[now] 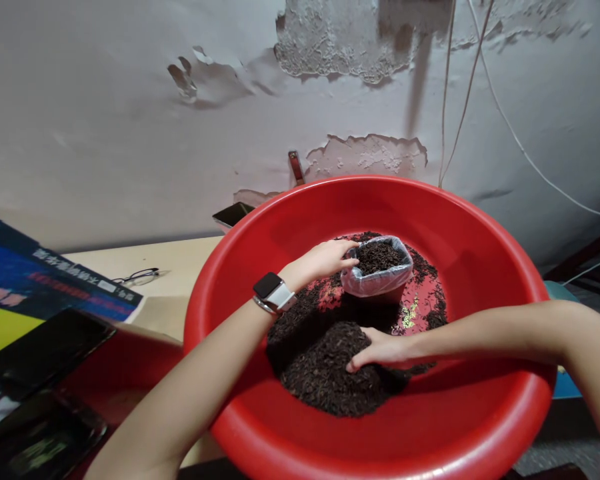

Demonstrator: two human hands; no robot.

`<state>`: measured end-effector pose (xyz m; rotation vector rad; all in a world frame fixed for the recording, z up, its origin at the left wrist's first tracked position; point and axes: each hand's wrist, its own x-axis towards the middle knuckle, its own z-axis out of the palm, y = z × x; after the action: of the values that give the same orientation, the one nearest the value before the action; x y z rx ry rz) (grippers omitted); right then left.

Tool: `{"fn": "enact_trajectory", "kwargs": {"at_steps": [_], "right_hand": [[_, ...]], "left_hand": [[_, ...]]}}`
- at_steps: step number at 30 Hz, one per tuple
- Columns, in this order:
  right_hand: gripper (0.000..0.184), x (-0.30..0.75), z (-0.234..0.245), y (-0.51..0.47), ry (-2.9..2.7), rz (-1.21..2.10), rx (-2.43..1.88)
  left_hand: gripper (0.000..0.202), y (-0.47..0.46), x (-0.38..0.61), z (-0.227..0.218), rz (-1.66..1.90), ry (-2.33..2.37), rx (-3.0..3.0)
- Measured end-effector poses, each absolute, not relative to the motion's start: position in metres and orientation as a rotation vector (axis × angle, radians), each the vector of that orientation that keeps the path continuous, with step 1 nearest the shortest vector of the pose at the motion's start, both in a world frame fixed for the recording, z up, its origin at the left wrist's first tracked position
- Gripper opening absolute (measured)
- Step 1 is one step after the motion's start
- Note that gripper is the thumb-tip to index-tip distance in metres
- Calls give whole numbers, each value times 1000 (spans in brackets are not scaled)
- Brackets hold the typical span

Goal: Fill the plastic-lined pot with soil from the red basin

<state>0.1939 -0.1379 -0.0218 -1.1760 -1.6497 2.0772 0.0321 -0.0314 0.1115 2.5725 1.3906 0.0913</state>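
- My left hand (325, 260) grips the rim of the plastic-lined cup (379, 268) of dark tea leaves.
- My right hand (377, 348) rests loosely cupped, holding nothing, on the leaf pile (325, 373) in the red basin (480, 227).

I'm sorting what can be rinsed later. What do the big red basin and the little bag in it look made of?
The red basin looks like moulded plastic: glossy, uniform colour, rolled rim. The bag, held by the left hand, seems thin translucent plastic film, wrinkled and shiny.
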Motion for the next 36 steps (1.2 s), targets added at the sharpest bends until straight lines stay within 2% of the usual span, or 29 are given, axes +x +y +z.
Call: {"fn": "enact_trajectory", "kwargs": {"at_steps": [3, 8, 14, 20, 24, 27, 29, 33, 36], "right_hand": [[50, 179, 13, -128, -1546, 2115, -1023], [42, 176, 68, -103, -1568, 1822, -893], [39, 211, 104, -50, -1944, 1029, -891], [42, 233, 105, -23, -2345, 348, -1087], [30, 220, 104, -43, -2444, -110, -934], [15, 204, 95, -71, -2643, -79, -745], [19, 196, 82, -88, -2862, 61, -688], [53, 192, 40, -104, -3139, 454, -839], [78, 197, 3, -103, -2973, 933, -1089]], "left_hand": [[50, -31, 32, 110, 103, 1400, 2574], [47, -30, 32, 108, 147, 1402, 2572], [34, -28, 31, 108, 155, 1341, 2556], [46, -31, 32, 110, 173, 1348, 2532], [41, -31, 33, 110, 158, 1352, 2535], [43, -30, 32, 107, 165, 1375, 2545], [47, -29, 31, 106, 177, 1392, 2546], [51, -29, 31, 107, 156, 1406, 2538], [51, -31, 33, 109, 132, 1408, 2550]]}}
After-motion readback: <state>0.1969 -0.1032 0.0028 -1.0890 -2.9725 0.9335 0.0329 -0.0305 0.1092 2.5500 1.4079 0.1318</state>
